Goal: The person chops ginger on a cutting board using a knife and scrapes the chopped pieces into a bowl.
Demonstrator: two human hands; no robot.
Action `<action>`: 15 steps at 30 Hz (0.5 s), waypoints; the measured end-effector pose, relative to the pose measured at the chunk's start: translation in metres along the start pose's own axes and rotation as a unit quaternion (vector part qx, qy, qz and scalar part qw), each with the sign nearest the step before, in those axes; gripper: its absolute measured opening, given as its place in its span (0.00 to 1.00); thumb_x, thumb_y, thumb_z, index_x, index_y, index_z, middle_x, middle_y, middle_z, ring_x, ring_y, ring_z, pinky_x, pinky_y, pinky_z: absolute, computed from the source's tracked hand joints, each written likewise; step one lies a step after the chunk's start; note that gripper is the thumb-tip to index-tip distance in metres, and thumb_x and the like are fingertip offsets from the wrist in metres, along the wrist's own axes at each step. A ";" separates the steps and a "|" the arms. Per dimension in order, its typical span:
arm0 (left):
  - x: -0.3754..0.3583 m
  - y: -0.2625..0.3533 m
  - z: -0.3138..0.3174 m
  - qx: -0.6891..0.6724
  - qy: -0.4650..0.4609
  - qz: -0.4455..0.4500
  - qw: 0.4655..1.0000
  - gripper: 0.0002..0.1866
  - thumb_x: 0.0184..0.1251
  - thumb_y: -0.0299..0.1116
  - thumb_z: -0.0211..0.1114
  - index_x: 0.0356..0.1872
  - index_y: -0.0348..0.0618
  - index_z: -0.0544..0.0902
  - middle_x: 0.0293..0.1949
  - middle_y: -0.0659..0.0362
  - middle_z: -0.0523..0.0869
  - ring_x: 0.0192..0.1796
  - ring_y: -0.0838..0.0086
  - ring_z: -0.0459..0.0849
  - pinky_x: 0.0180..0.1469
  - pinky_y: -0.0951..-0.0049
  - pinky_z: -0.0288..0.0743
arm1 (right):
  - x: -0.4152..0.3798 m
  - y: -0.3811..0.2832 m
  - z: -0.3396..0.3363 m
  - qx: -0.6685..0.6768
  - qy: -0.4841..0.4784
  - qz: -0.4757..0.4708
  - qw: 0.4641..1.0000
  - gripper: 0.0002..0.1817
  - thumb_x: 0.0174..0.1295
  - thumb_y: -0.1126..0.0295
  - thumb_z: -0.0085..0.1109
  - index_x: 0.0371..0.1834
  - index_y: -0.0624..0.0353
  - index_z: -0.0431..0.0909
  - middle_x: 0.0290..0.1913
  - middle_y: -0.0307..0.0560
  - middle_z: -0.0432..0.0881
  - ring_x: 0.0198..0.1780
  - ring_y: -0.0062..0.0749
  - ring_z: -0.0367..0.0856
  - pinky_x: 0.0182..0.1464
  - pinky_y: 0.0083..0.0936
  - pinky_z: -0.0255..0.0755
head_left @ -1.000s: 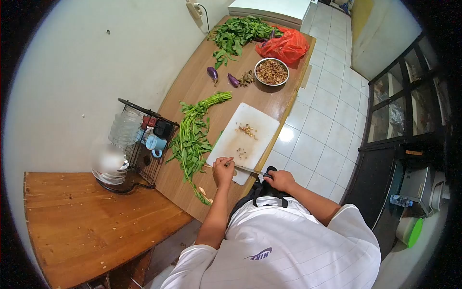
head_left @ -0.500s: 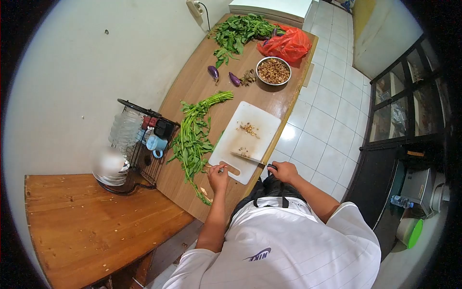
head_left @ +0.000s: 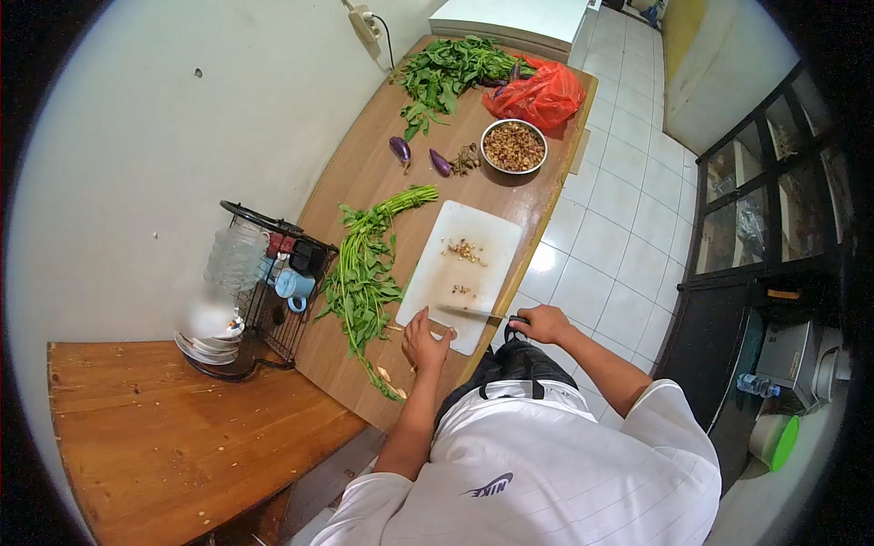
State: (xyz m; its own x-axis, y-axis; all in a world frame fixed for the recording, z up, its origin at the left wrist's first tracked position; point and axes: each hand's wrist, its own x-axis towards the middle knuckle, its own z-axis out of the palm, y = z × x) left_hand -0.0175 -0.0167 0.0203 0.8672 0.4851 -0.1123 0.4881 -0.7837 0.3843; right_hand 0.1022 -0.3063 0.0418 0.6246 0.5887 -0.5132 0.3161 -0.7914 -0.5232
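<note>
My right hand [head_left: 543, 324] is wrapped round the black handle of a kitchen knife [head_left: 469, 311], whose blade extends left across the near part of a white cutting board [head_left: 492, 224]. At the board's near left corner is my left hand [head_left: 426, 344], thumb and fingers apart, with nothing visible in it. Small chopped brownish pieces [head_left: 464, 251] lie in a loose pile mid-board, and a few more bits [head_left: 462, 290] sit close to the blade. To the left of the board rests a bunch of leafy greens [head_left: 360, 273] with long stems.
Farther back stand a metal bowl [head_left: 513, 146] of chopped pieces, two eggplants [head_left: 401, 150], a red plastic bag [head_left: 544, 96] and more greens [head_left: 446, 77]. A dish rack [head_left: 287, 291] with glasses, a blue mug and plates is at the left. The table's right edge borders the tiled floor.
My left hand has gone from fingers drawn together to fingers spread at the board's corner. The knife blade lies slightly flatter across the board. The whole view has shifted a little.
</note>
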 end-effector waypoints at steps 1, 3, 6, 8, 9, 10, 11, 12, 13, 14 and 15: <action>-0.002 -0.001 0.002 0.002 0.005 -0.012 1.000 0.43 0.55 0.51 0.80 0.74 0.53 0.76 0.71 0.59 0.77 0.74 0.58 0.70 0.74 0.48 0.62 | -0.001 0.000 0.001 -0.001 0.001 0.000 1.000 0.28 0.74 0.36 0.49 0.50 0.47 0.86 0.40 0.57 0.89 0.46 0.57 0.88 0.47 0.51 0.81; -0.003 -0.007 0.003 0.005 0.005 -0.006 1.000 0.43 0.55 0.52 0.80 0.74 0.53 0.77 0.72 0.59 0.76 0.75 0.58 0.69 0.74 0.48 0.62 | 0.000 0.000 0.003 -0.023 -0.003 0.011 1.000 0.27 0.74 0.37 0.49 0.51 0.46 0.85 0.40 0.56 0.89 0.46 0.56 0.89 0.47 0.51 0.81; -0.002 -0.015 -0.001 0.012 -0.007 0.007 1.000 0.43 0.55 0.53 0.80 0.73 0.54 0.77 0.74 0.60 0.74 0.76 0.58 0.68 0.74 0.47 0.61 | 0.010 0.005 0.001 -0.011 0.032 0.019 0.999 0.28 0.75 0.36 0.48 0.50 0.47 0.85 0.39 0.56 0.89 0.45 0.57 0.88 0.46 0.52 0.81; -0.003 -0.018 -0.004 0.014 -0.022 0.018 1.000 0.43 0.55 0.53 0.80 0.73 0.54 0.77 0.74 0.60 0.74 0.76 0.58 0.67 0.75 0.47 0.61 | 0.021 0.012 -0.001 0.000 0.051 0.029 0.998 0.28 0.75 0.36 0.48 0.49 0.47 0.85 0.38 0.56 0.89 0.44 0.58 0.88 0.45 0.52 0.81; -0.004 -0.019 -0.004 0.010 -0.016 0.028 0.999 0.42 0.56 0.53 0.80 0.73 0.54 0.78 0.74 0.60 0.74 0.77 0.58 0.67 0.75 0.47 0.61 | 0.024 0.013 -0.004 0.001 0.052 0.030 0.998 0.28 0.75 0.36 0.48 0.49 0.47 0.85 0.38 0.56 0.89 0.44 0.58 0.88 0.45 0.52 0.81; -0.004 -0.021 -0.004 0.006 -0.010 0.040 0.999 0.42 0.56 0.52 0.80 0.73 0.54 0.78 0.74 0.60 0.74 0.77 0.57 0.67 0.75 0.47 0.61 | 0.027 0.013 -0.008 -0.001 0.063 0.033 0.997 0.28 0.74 0.36 0.48 0.50 0.46 0.85 0.38 0.56 0.89 0.44 0.58 0.88 0.46 0.52 0.81; -0.004 -0.022 -0.005 0.007 -0.009 0.041 0.999 0.42 0.56 0.52 0.80 0.73 0.54 0.78 0.74 0.60 0.74 0.77 0.57 0.67 0.75 0.47 0.61 | 0.031 0.013 -0.011 -0.004 0.074 0.036 0.997 0.28 0.74 0.35 0.48 0.51 0.46 0.86 0.39 0.56 0.89 0.45 0.58 0.89 0.46 0.51 0.82; -0.004 -0.023 -0.006 0.010 -0.010 0.046 0.999 0.41 0.56 0.52 0.79 0.73 0.55 0.78 0.73 0.60 0.74 0.77 0.58 0.67 0.75 0.47 0.61 | 0.034 0.014 -0.015 -0.005 0.076 0.040 0.996 0.28 0.74 0.35 0.48 0.53 0.45 0.86 0.40 0.55 0.90 0.46 0.56 0.89 0.47 0.50 0.82; -0.003 -0.025 -0.007 0.013 -0.010 0.051 0.999 0.41 0.57 0.52 0.79 0.73 0.55 0.78 0.73 0.60 0.75 0.77 0.58 0.67 0.75 0.47 0.60 | 0.036 0.014 -0.019 -0.004 0.079 0.039 0.996 0.28 0.74 0.35 0.48 0.53 0.45 0.86 0.40 0.55 0.90 0.46 0.56 0.89 0.47 0.50 0.82; -0.003 -0.027 -0.009 0.013 -0.008 0.053 0.998 0.41 0.57 0.52 0.79 0.73 0.55 0.78 0.73 0.60 0.75 0.77 0.58 0.67 0.75 0.47 0.60 | 0.039 0.014 -0.023 -0.003 0.088 0.037 0.995 0.28 0.74 0.35 0.48 0.53 0.44 0.86 0.40 0.55 0.90 0.46 0.56 0.89 0.47 0.50 0.82; -0.002 -0.030 -0.010 0.007 -0.004 0.065 0.998 0.40 0.56 0.52 0.79 0.72 0.55 0.79 0.72 0.61 0.75 0.76 0.58 0.68 0.75 0.47 0.60 | 0.041 0.014 -0.027 -0.001 0.097 0.036 0.995 0.28 0.73 0.35 0.49 0.53 0.44 0.86 0.41 0.55 0.90 0.46 0.55 0.89 0.48 0.50 0.82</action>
State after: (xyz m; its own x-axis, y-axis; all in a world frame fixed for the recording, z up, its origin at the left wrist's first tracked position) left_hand -0.0354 0.0099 0.0181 0.9239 0.3761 -0.0701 0.3730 -0.8449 0.3833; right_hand 0.1511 -0.2980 0.0317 0.7718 0.4875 -0.4082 0.2669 -0.8311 -0.4879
